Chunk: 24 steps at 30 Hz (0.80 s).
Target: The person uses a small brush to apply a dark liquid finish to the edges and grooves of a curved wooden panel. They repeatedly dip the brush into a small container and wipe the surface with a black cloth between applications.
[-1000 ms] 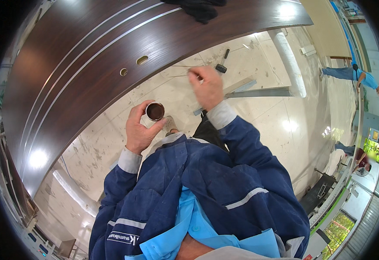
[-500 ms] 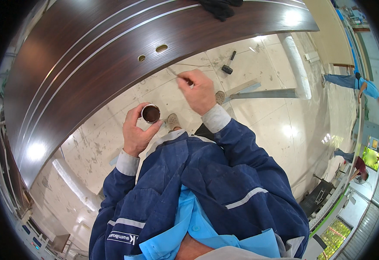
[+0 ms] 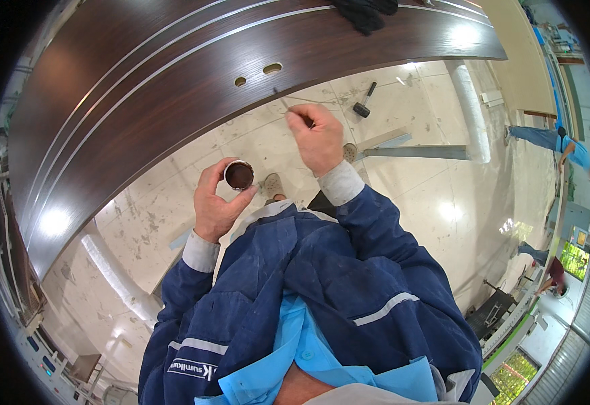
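Observation:
My left hand (image 3: 215,206) is curled around a small round cup (image 3: 239,175) with dark brown, paint-like stuff inside and a pale rim. My right hand (image 3: 318,138) pinches a thin brush-like stick (image 3: 283,100) with a dark tip; its exact kind is too fine to make out. That tip is at the near edge of a dark brown wood-grain panel (image 3: 173,98) in the picture; I cannot tell whether they touch. Silvery lines run along the panel, and two oval cutouts (image 3: 272,68) lie near its edge.
Black gloves (image 3: 366,15) lie on the panel. On the tiled floor are a black mallet (image 3: 364,100) and metal strips (image 3: 413,151). White wrapped rolls (image 3: 469,111) lie below both ends of the panel. Two people (image 3: 557,140) are at the far right.
The view has shifted slightly, so the panel and floor things appear farther right. My right hand and the stick have moved a little up and right in the picture. Both hands keep their hold.

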{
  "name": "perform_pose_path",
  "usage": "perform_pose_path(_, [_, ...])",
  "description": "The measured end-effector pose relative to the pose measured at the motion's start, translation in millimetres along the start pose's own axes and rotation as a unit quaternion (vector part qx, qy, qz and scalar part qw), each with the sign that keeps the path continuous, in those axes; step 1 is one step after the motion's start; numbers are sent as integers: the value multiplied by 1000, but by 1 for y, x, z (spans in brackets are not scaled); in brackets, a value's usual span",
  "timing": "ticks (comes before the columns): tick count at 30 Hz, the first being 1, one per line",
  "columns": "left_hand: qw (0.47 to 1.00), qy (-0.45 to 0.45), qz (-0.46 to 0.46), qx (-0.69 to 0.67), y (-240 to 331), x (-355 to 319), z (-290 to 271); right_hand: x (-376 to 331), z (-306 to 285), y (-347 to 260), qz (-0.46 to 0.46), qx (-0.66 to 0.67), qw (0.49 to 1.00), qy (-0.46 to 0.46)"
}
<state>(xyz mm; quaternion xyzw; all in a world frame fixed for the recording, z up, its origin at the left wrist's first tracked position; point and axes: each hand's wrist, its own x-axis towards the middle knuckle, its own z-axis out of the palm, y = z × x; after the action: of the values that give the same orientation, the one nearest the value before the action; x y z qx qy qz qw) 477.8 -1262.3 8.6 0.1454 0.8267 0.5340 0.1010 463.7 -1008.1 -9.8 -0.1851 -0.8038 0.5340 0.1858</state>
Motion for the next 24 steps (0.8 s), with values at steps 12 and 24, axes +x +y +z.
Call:
perform_pose_path(12, [999, 19, -12, -24, -8, -9, -12, 10, -23, 0, 28, -13, 999, 17])
perform_pose_path(24, [999, 51, -11, 3, -5, -12, -19, -14, 22, -18, -20, 19, 996, -83])
